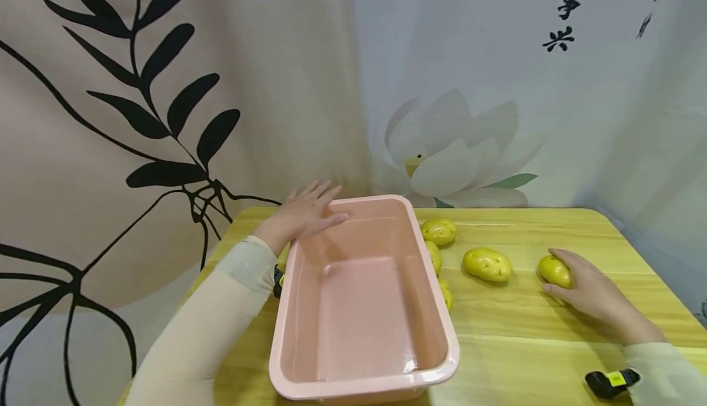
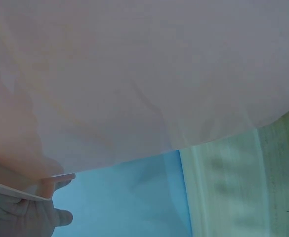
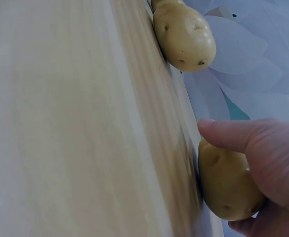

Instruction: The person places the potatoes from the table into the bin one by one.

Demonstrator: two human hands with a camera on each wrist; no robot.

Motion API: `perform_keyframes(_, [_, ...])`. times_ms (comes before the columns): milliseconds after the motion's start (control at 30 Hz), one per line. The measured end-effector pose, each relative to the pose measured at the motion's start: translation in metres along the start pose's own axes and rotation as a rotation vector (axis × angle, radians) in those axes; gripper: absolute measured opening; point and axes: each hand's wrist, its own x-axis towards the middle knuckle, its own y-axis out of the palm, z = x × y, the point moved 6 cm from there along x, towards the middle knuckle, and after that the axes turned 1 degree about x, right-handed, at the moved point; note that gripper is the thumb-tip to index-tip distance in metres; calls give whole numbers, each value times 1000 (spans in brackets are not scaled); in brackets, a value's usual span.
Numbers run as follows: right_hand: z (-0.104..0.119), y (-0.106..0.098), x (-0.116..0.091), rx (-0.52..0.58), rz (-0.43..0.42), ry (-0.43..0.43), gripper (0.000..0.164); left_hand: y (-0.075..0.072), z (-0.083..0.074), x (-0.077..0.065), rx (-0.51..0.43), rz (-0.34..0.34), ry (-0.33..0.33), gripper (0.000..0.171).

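Left sleeve [image 1: 207, 332] cream, cuff [image 1: 255, 264] paler; black wrist device [image 1: 278, 281]. Right sleeve [image 1: 665, 372] pale; black device [image 1: 598, 384], yellow label [image 1: 615, 379].

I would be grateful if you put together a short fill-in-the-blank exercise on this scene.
1. In the head view, the right hand holds a potato whose colour is ____.
2. The left hand touches the basin at its ____.
3. In the head view, the colour of the basin is ____.
4. Counting the held one, the potatoes visible in the head view number ____.

Missing words: yellow; rim; pink; five.
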Motion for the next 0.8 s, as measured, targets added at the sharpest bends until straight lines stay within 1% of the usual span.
perform_keyframes(133, [-2, 3, 2, 4, 14, 13, 92, 2, 3, -2, 3, 0, -11, 83])
perform_keyframes(333, [-7, -1, 3, -12, 11, 58, 96, 2, 1, 1, -8, -9, 6, 85])
perform_keyframes(433, [-9, -1, 5, -21, 5, 68, 97, 2, 2, 1, -3, -11, 0, 86])
perform_keyframes(667, [-14, 0, 7, -43, -8, 109, 91, 1, 1, 0, -4, -15, 9, 84])
perform_keyframes(800, [-12, 1, 7, -45, -8, 126, 88, 1, 1, 0, -8, -18, 7, 83])
